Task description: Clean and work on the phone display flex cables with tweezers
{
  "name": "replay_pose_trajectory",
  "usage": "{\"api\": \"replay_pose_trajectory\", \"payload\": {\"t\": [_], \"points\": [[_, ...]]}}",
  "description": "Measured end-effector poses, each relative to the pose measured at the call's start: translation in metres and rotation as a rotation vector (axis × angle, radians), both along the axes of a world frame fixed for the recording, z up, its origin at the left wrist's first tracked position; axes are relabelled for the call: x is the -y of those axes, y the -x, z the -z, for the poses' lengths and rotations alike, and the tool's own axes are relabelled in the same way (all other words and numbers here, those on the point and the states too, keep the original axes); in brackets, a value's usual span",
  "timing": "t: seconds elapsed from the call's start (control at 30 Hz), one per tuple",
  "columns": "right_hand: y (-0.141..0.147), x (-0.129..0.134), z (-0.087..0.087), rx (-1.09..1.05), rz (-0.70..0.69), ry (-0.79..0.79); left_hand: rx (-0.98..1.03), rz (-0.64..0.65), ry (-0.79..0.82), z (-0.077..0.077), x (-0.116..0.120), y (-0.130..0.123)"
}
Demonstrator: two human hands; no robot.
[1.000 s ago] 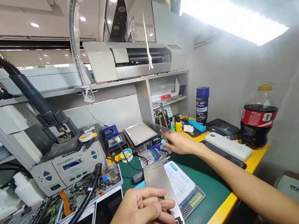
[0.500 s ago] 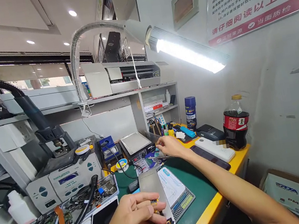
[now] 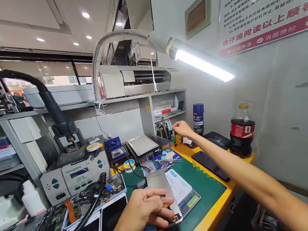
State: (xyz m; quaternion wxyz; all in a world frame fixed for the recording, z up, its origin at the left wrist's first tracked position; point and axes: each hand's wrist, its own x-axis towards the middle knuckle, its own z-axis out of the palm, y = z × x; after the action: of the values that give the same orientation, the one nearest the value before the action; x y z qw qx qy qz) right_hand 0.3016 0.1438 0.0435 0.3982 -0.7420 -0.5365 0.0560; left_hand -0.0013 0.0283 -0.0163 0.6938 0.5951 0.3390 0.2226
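head view: right hand (image 3: pixel 183 130) is leaving the cards (image 3: pixel 170 155), nearing the bottle (image 3: pixel 178 140) at one o'clock, curled, hold unclear. left hand (image 3: pixel 141 209) is half-curling over the panel (image 3: pixel 157 179) at six, grip unclear.

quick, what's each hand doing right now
Left hand: half-curled at the metal panel; grip can't be told.
Right hand: fingers closed near the yellow bottle; can't tell if holding anything.
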Motion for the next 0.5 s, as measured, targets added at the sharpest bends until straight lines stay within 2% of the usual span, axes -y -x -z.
{"api": "replay_pose_trajectory", "payload": {"t": [0.33,0.5], "points": [[0.01,-0.053,-0.036,-0.03,0.044,0.02,-0.004,0.051,-0.03,0.006,-0.001,0.002],[0.018,-0.071,-0.037,-0.06,0.091,-0.029,0.001,0.044,-0.042,0.008,-0.004,0.0]]}}
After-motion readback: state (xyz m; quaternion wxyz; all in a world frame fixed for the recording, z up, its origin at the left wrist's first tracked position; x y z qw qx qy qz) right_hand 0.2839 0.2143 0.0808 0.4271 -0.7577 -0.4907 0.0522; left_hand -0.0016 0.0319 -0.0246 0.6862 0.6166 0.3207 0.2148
